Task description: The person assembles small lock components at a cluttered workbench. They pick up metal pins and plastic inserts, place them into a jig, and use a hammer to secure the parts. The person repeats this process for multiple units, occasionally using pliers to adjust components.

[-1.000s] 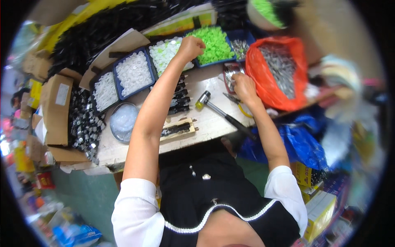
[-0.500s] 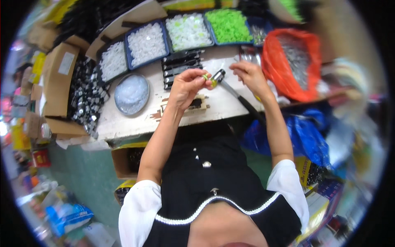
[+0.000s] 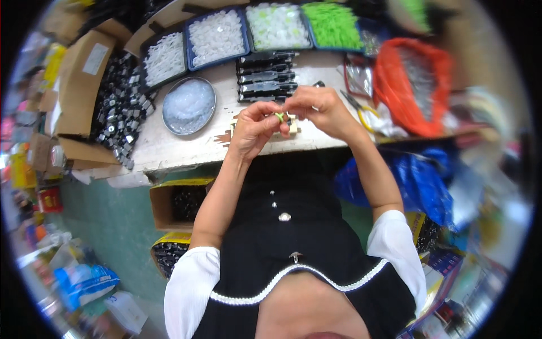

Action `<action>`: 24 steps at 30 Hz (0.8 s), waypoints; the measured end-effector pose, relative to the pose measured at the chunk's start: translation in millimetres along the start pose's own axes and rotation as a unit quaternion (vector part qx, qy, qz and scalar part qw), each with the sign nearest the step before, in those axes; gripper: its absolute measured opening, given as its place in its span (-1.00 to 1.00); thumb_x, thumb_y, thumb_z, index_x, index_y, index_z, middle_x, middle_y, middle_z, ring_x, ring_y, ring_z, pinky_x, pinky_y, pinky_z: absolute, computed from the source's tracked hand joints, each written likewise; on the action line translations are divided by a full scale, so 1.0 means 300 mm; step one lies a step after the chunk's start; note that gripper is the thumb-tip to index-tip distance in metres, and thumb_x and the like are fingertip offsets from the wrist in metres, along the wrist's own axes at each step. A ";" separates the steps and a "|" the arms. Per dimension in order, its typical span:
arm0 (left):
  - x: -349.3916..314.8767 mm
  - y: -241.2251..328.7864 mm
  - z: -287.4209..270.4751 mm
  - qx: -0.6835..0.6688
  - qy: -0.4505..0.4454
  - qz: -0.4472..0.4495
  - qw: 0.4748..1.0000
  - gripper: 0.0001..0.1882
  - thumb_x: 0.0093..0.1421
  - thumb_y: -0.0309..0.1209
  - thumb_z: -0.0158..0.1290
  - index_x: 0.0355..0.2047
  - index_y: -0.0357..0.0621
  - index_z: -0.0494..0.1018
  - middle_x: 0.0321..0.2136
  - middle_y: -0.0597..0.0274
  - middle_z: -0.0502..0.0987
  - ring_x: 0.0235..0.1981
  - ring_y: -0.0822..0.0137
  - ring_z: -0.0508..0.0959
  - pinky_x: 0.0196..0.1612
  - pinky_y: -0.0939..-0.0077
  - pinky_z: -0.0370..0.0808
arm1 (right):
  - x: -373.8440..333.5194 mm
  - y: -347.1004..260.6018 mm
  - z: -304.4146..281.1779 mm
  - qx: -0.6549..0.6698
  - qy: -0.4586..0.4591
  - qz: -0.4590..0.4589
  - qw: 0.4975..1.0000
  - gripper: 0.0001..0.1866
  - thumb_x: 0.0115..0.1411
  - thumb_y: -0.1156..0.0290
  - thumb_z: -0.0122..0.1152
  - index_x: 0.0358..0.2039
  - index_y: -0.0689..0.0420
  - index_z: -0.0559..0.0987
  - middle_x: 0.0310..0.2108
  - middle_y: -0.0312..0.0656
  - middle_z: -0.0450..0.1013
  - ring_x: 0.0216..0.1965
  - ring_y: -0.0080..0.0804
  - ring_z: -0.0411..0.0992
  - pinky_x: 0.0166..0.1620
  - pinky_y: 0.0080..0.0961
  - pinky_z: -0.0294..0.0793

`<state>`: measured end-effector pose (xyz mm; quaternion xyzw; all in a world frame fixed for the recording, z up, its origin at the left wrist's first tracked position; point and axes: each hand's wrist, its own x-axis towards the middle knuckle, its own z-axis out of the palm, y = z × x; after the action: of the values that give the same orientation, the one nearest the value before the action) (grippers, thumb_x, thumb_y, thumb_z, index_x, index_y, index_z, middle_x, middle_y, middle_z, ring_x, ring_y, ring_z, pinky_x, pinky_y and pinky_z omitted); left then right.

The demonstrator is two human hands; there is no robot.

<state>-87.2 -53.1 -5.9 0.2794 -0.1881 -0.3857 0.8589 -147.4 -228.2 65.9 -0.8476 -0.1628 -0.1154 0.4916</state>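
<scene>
My left hand (image 3: 257, 129) is closed in a pinch on a small bright green plastic piece (image 3: 279, 117) above the front of the white workbench. Close against it, my right hand (image 3: 322, 110) pinches with thumb and forefinger; whatever lies between those tips is too small to make out. Under both hands sits a cream-coloured block (image 3: 291, 129), partly covered by my fingers. Behind the right hand only a dark end of the hammer (image 3: 319, 83) shows. Several black parts (image 3: 265, 82) lie in a row just beyond my hands.
Trays along the back hold white sticks (image 3: 165, 56), white discs (image 3: 217, 37), mixed white-green pieces (image 3: 278, 25) and green pieces (image 3: 333, 25). At left are a round dish of translucent material (image 3: 189, 107) and dark metallic parts (image 3: 124, 107). Yellow-handled snips (image 3: 368, 117) and an orange bag (image 3: 389, 65) lie right.
My right hand has moved left and come together with my left hand at the green piece. The hammer is now mostly hidden behind it. The view has shifted slightly.
</scene>
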 end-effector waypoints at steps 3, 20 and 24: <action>-0.005 0.003 -0.007 0.002 -0.020 0.006 1.000 -0.85 0.08 -0.58 0.07 -0.29 -0.22 0.46 -0.39 0.11 0.51 -0.42 0.27 0.55 -0.34 0.37 0.55 | 0.002 -0.001 0.003 -0.010 -0.012 -0.010 1.000 -0.86 -0.05 0.63 0.17 -0.41 0.22 0.54 -0.54 -0.15 0.41 -0.46 -0.28 0.42 -0.39 -0.48 0.38; -0.068 0.045 0.005 0.028 -0.035 0.005 0.999 -0.90 0.08 -0.61 0.05 -0.36 -0.27 0.45 -0.43 0.10 0.47 -0.49 0.27 0.55 -0.44 0.36 0.57 | 0.030 -0.028 0.014 0.078 -0.104 0.017 0.991 -0.85 -0.06 0.62 0.19 -0.40 0.20 0.55 -0.53 -0.21 0.45 -0.45 -0.44 0.46 -0.37 -0.55 0.40; -0.070 0.043 0.010 0.033 -0.043 0.013 0.998 -0.91 0.08 -0.62 0.04 -0.36 -0.28 0.44 -0.42 0.12 0.45 -0.49 0.28 0.54 -0.44 0.39 0.56 | 0.022 -0.013 0.010 0.083 -0.094 0.016 0.992 -0.86 -0.06 0.62 0.19 -0.41 0.20 0.55 -0.54 -0.22 0.45 -0.47 -0.44 0.45 -0.38 -0.58 0.40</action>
<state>-94.9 -30.8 2.3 0.2887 -0.2410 -0.3799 0.8451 -142.7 -222.7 69.9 -0.8133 -0.2039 -0.0134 0.5448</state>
